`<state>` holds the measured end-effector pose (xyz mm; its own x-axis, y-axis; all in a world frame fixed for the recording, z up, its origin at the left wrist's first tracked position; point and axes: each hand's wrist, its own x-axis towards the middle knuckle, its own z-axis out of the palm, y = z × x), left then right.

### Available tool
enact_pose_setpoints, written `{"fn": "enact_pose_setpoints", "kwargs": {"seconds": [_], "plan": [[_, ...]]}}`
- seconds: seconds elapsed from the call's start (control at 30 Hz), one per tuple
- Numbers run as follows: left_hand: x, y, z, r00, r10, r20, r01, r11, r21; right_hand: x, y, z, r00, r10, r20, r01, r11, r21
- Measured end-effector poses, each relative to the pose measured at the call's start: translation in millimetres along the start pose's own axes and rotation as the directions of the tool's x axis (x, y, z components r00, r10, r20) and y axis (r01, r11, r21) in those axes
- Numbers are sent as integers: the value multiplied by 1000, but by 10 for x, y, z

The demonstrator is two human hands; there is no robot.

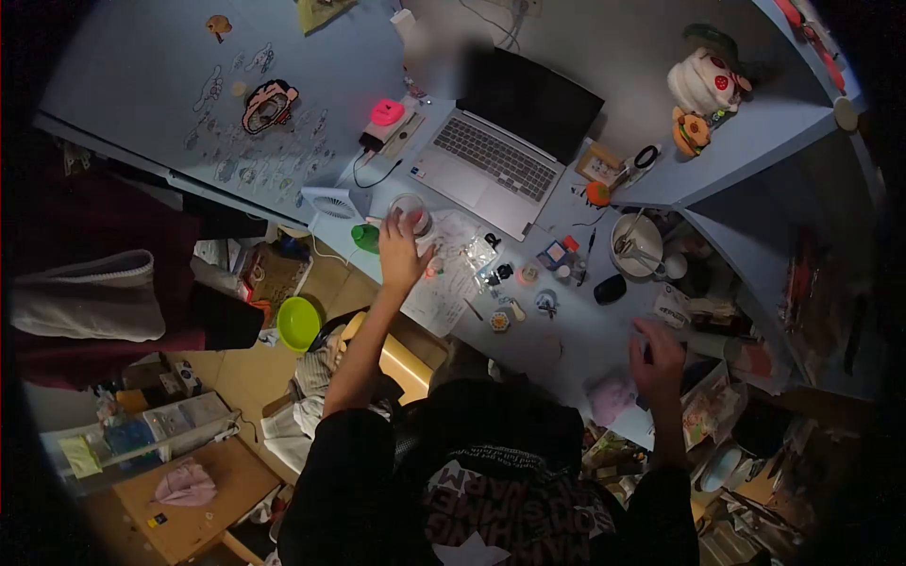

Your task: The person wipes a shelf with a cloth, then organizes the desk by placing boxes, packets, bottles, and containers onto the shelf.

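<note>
My left hand (404, 259) reaches over the desk, its fingertips overlapping the near edge of a clear round container (411, 209) with something reddish in it. Its thumb is spread away from the fingers. A green bottle (365, 238) lies just left of that hand, and a sheet of paper with writing (436, 300) is under and beside it. At the right, my right hand (658, 360) hovers above the desk's front part, with a gap between thumb and fingers and nothing in it. A pink-purple cloth-like bundle (611, 398) is close to its left.
An open laptop (495, 156) stands at the back, a small fan (337, 202) to its left. Several small jars and trinkets (527, 274) lie mid-desk, near a black mouse (610, 290). A white bowl with utensils (634, 236) sits right. A green basin (299, 324) is lower left.
</note>
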<state>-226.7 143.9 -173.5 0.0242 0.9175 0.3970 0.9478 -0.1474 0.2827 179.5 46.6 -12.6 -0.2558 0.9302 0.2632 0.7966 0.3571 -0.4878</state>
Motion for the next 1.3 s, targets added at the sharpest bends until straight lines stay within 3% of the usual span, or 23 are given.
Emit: {"fn": "enact_pose_setpoints", "kwargs": {"seconds": [0.03, 0.1, 0.13, 0.2, 0.27, 0.37, 0.4, 0.43, 0.5, 0.6, 0.63, 0.67, 0.7, 0.73, 0.77, 0.83, 0.97, 1.03, 1.13, 1.2, 1.27, 1.3], "plan": [[162, -155, 87, 1000, 3, 4, -3, 1000, -2, -16, -74, 153, 1000, -7, 30, 6, 1000, 20], [357, -445, 347, 993, 71, 89, -89, 973, 211, -28, -173, 369, 998, -25, 63, 22, 999, 39], [381, -505, 382, 992, 87, 88, -104, 975, 198, -32, -209, 439, 995, -48, 93, 42, 997, 58], [469, -567, 487, 893, -134, 430, -40, 928, 371, -13, -221, 473, 998, -31, 53, 29, 999, 39], [502, -826, 797, 830, -224, 511, 136, 969, 205, -7, -190, 400, 999, 26, -24, -26, 999, -21], [473, -889, 801, 906, -26, 422, -20, 994, 105, 101, -102, 63, 961, 141, -239, -137, 990, 36], [545, -733, 573, 907, -14, 421, 0, 999, 35, 178, -61, -107, 924, 196, -327, -188, 981, 57], [541, -811, 560, 938, 146, 315, -170, 984, 48, 285, 39, -258, 864, 194, -464, -186, 980, 63], [666, -385, -47, 968, 39, 247, -47, 999, 24, 575, 308, -599, 742, 172, -648, -151, 985, 87], [867, 310, -977, 984, 137, 117, -138, 990, 5, 1102, 827, -1081, 654, 219, -724, -160, 976, 151], [930, 512, -1243, 984, 135, 119, -119, 984, -129, 1298, 1079, -1228, 681, 390, -620, -423, 900, 101], [973, 715, -1479, 984, 131, 124, -96, 961, -258, 1479, 1322, -1333, 647, 563, -514, -648, 762, 19], [1002, 934, -1694, 984, 139, 113, -106, 960, -260, 1641, 1478, -1352, 666, 326, -671, -504, 859, -83], [1030, 1165, -1885, 969, 238, 67, -210, 936, -282, 1813, 1638, -1341, 627, 63, -777, -358, 909, -215], [1038, 1388, -2044, 943, 332, 21, -311, 903, -295, 1983, 1970, -1269, 620, 55, -783, -351, 912, -213], [992, 1842, -2268, 919, 391, 48, -355, 875, -331, 2284, 2553, -1127, 655, -118, -747, -322, 850, -417], [1000, 2637, -2324, 790, 595, 151, -452, 730, -513, 2275, 2391, -1036, 585, -115, -803, -305, 886, -349], [1024, 2996, -2241, 692, 706, 147, -521, 630, -576, 2264, 2308, -1061, 586, 293, -756, -483, 875, -36], [1175, 3609, -2132, 638, 758, 133, -550, 570, -610, 2154, 2215, -1294, 612, 331, -718, -443, 896, 35], [1353, 4003, -1961, 593, 805, 16, -673, 507, -539, 2039, 2369, -1408, 625, 274, -731, -422, 906, -20], [1639, 4326, -1678, 302, 944, -135, -942, 273, -194, 1884, 2598, -1488, 641, 219, -736, -396, 916, -72], [1705, 4516, -1642, 451, 893, -5, -866, 436, -245, 1789, 2768, -1503, 723, 191, -664, 166, 885, 435]]}}
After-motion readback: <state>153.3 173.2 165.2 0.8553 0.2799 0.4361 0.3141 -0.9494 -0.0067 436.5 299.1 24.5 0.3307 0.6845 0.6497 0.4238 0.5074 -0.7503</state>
